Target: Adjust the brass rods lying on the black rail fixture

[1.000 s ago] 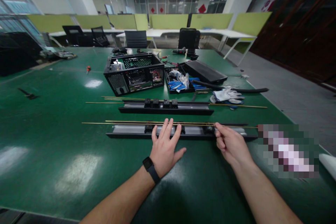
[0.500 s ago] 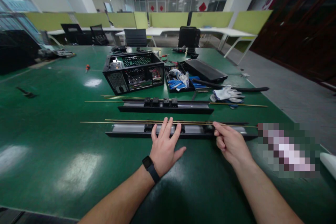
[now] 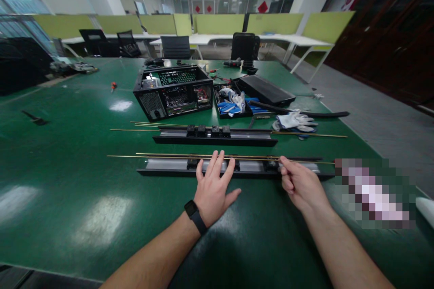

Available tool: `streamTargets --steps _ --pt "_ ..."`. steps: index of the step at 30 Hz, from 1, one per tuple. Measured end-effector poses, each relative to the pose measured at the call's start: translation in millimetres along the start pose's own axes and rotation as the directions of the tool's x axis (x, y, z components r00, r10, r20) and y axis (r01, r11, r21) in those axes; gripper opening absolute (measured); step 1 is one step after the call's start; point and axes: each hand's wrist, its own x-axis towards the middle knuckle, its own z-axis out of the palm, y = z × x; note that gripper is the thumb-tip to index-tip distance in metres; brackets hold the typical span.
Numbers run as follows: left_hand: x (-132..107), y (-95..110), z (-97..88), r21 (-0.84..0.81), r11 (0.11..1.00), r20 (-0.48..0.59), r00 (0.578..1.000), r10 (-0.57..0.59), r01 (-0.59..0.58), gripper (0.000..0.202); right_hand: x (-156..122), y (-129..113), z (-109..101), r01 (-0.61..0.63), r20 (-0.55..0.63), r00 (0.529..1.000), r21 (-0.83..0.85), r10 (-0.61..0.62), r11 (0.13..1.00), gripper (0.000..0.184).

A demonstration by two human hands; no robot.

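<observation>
A long black channel with a pale inner strip (image 3: 166, 164) lies crosswise in front of me, with small black blocks set in it. Thin brass rods (image 3: 125, 156) run along its far side and stick out past its left end. My left hand (image 3: 213, 189), a black watch on the wrist, lies over the channel's middle with fingers spread, its fingertips at the rods. At the channel's right part my right hand (image 3: 300, 183) pinches a brass rod between thumb and forefinger. Beyond lies a second black channel (image 3: 213, 140), carrying several black blocks and more brass rods.
Behind the channels stands an open black computer case (image 3: 174, 92). To its right are a black tray with blue-and-white gloves (image 3: 232, 101), a black panel (image 3: 266, 90) and another glove pair (image 3: 294, 121). A brush-like tool (image 3: 34, 118) lies at left. A blurred patch covers something at right.
My right hand has shifted slightly to the right, and the left end of the longer brass rod has slid right with it. My left hand stays spread in place.
</observation>
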Motion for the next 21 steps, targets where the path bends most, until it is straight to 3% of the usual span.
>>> streamTargets --steps 21 --pt "0.0 0.2 0.6 0.004 1.000 0.000 1.000 0.002 -0.002 0.076 -0.9 0.9 1.8 0.002 -0.004 1.000 0.007 -0.001 1.000 0.042"
